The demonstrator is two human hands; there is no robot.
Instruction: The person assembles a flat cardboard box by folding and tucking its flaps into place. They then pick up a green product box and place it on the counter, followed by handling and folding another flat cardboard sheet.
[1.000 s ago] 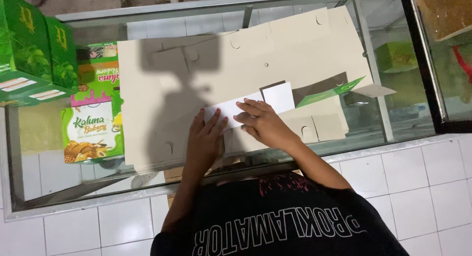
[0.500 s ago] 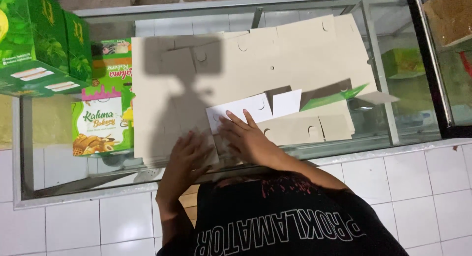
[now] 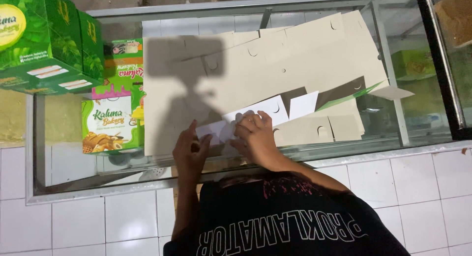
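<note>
Person seen from above: black T-shirt, bare arms, two bare hands.

The shirt is black, short-sleeved as far as can be seen, with a line of large white outlined block letters across the chest, upside down in this view. Above the lettering sits a speckled dark red print, partly creased and unclear. Left hand and right hand are ungloved; forearms uncovered. A thin ring-like band shows on one right finger, too small to confirm.

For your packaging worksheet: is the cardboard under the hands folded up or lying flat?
Flat: the cardboard blank lies spread across the glass counter, unassembled.
</note>
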